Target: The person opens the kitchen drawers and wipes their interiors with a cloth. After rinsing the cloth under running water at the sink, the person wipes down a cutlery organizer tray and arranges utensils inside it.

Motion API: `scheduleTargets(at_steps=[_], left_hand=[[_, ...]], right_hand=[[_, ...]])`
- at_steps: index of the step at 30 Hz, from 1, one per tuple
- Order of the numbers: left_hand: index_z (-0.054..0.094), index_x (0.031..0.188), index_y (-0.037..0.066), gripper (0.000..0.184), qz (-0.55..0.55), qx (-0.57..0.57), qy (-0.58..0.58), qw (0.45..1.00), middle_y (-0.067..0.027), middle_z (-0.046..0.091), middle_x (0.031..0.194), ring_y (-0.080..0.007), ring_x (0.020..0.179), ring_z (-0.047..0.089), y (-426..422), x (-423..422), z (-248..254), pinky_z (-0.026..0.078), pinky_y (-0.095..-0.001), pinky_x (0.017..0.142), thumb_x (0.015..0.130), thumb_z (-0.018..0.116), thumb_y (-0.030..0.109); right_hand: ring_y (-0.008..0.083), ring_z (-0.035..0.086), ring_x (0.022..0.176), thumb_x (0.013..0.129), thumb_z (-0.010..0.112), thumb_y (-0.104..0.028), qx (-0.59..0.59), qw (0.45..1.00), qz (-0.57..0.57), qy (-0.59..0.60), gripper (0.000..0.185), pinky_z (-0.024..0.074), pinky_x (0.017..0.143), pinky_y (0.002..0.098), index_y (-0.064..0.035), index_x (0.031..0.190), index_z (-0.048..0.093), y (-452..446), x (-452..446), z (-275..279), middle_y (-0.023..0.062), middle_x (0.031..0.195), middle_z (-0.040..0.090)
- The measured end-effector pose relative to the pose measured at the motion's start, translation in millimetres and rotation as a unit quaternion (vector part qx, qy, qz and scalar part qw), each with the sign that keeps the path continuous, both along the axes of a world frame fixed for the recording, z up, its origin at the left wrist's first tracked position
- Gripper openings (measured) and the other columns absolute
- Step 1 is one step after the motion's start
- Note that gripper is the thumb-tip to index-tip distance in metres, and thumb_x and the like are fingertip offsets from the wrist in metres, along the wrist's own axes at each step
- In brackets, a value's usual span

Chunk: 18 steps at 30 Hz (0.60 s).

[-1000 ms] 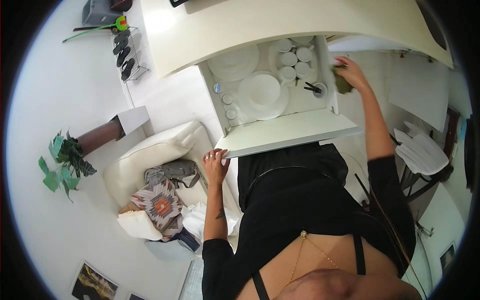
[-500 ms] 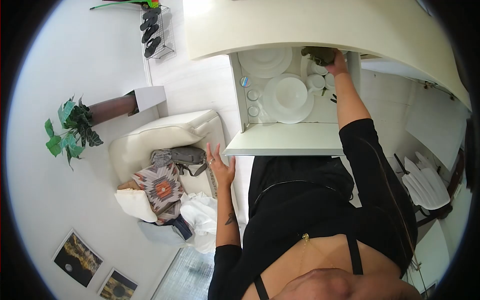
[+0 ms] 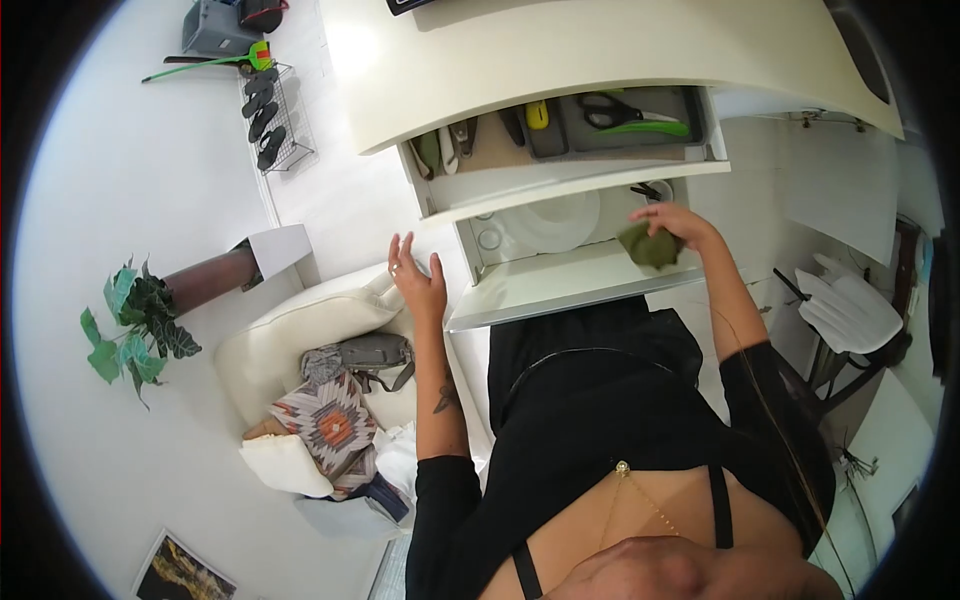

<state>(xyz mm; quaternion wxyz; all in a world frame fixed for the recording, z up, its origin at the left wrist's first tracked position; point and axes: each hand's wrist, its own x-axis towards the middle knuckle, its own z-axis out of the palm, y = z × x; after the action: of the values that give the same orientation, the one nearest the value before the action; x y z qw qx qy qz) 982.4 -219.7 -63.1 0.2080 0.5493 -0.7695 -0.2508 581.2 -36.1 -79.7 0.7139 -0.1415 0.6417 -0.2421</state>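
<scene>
My right hand (image 3: 686,224) is closed on a crumpled olive-green cloth (image 3: 650,247), held above the right side of the lower drawer (image 3: 560,285). White plates (image 3: 560,225) lie in that drawer, and a glass (image 3: 489,239) stands at its left side. Above it, the upper drawer (image 3: 570,191) is pulled out and covers part of the lower one. It holds black-handled scissors (image 3: 603,111), a green-handled tool (image 3: 648,129) and a yellow item (image 3: 538,115) in a grey tray. My left hand (image 3: 418,285) is raised left of the drawers, fingers apart, holding nothing.
A cream armchair (image 3: 300,315) stands at the left, with a patterned cushion (image 3: 330,425) and a grey bag (image 3: 370,355) on it. Beyond are a potted plant (image 3: 140,320) and a wire rack (image 3: 290,125) with flip-flops. A white chair (image 3: 850,305) is at the right.
The upper drawer now stands open over the lower one. My right hand has come back toward me from inside the lower drawer with the cloth. My left hand has risen slightly.
</scene>
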Motion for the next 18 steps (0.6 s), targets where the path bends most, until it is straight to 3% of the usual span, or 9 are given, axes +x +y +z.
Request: scheduleTargets(at_steps=[4, 6, 7, 10, 14, 16, 18], left_hand=[[0.052, 0.118, 0.009, 0.044, -0.149, -0.048, -0.092, 0.983, -0.0123, 0.048, 0.122, -0.0329, 0.119, 0.039, 0, -18, -4, 0.03, -0.0468, 0.098, 0.075, 0.061, 0.013], [0.055, 0.114, 0.01, 0.039, -0.169, -0.066, -0.116, 0.977, -0.0113, 0.053, 0.114, -0.0308, 0.113, 0.044, 9, -22, -9, 0.031, -0.0467, 0.096, 0.076, 0.06, 0.016], [0.055, 0.114, 0.01, 0.039, -0.173, -0.066, -0.114, 0.976, -0.0113, 0.053, 0.114, -0.0308, 0.113, 0.044, 14, -21, -9, 0.031, -0.0467, 0.096, 0.076, 0.06, 0.016], [0.058, 0.107, 0.011, 0.032, -0.158, -0.027, -0.166, 0.973, -0.01, 0.056, 0.105, -0.0284, 0.106, 0.049, 26, -17, -9, 0.032, -0.045, 0.092, 0.076, 0.059, 0.019], [0.06, 0.101, 0.012, 0.026, -0.156, -0.028, -0.156, 0.975, -0.0091, 0.058, 0.098, -0.0268, 0.098, 0.053, 38, -5, -8, 0.035, -0.0446, 0.086, 0.076, 0.06, 0.019], [0.06, 0.102, 0.011, 0.027, -0.161, -0.007, -0.146, 0.976, -0.0095, 0.059, 0.095, -0.0279, 0.094, 0.054, 42, -3, -6, 0.038, -0.0441, 0.083, 0.076, 0.06, 0.019], [0.059, 0.104, 0.007, 0.026, -0.121, 0.032, -0.094, 0.988, -0.0106, 0.059, 0.094, -0.0262, 0.092, 0.055, 46, -7, 3, 0.041, -0.0401, 0.081, 0.079, 0.058, 0.012]], right_hand=[[0.0156, 0.055, 0.097, 0.063, 0.05, 0.0, -0.076, 0.994, -0.06, -0.051, 0.05, 0.042, 0.087, 0.0245, -0.0036, 0.113, 0.058, 24, 2, 45, 0.0051, 0.106, 0.059], [0.0165, 0.055, 0.096, 0.065, 0.052, 0.001, -0.146, 0.974, -0.096, 0.147, 0.043, 0.0423, 0.085, 0.0267, -0.0034, 0.107, 0.062, 23, 7, 52, 0.0056, 0.107, 0.06], [0.0173, 0.057, 0.093, 0.066, 0.052, 0.001, -0.195, 0.94, -0.04, 0.276, 0.041, 0.0438, 0.084, 0.0277, -0.0048, 0.106, 0.062, 20, 10, 51, 0.0073, 0.105, 0.062], [0.0184, 0.06, 0.088, 0.067, 0.054, -0.001, -0.2, 0.929, -0.008, 0.312, 0.038, 0.0454, 0.082, 0.0287, -0.0063, 0.103, 0.063, -1, 27, 51, 0.0082, 0.098, 0.064], [0.0208, 0.062, 0.085, 0.064, 0.06, -0.005, -0.343, 0.903, 0.065, 0.252, 0.029, 0.0467, 0.079, 0.0305, -0.0057, 0.092, 0.064, -51, 87, 51, 0.0082, 0.09, 0.066], [0.0271, 0.06, 0.086, 0.063, 0.059, -0.005, -0.328, 0.893, 0.07, 0.301, 0.025, 0.0472, 0.075, 0.033, -0.0031, 0.088, 0.059, -80, 141, 51, 0.0127, 0.087, 0.062], [0.0327, 0.058, 0.081, 0.063, 0.063, -0.008, -0.388, 0.842, 0.081, 0.365, 0.024, 0.0468, 0.074, 0.0398, -0.0038, 0.087, 0.06, -100, 196, 12, 0.0137, 0.087, 0.06]])
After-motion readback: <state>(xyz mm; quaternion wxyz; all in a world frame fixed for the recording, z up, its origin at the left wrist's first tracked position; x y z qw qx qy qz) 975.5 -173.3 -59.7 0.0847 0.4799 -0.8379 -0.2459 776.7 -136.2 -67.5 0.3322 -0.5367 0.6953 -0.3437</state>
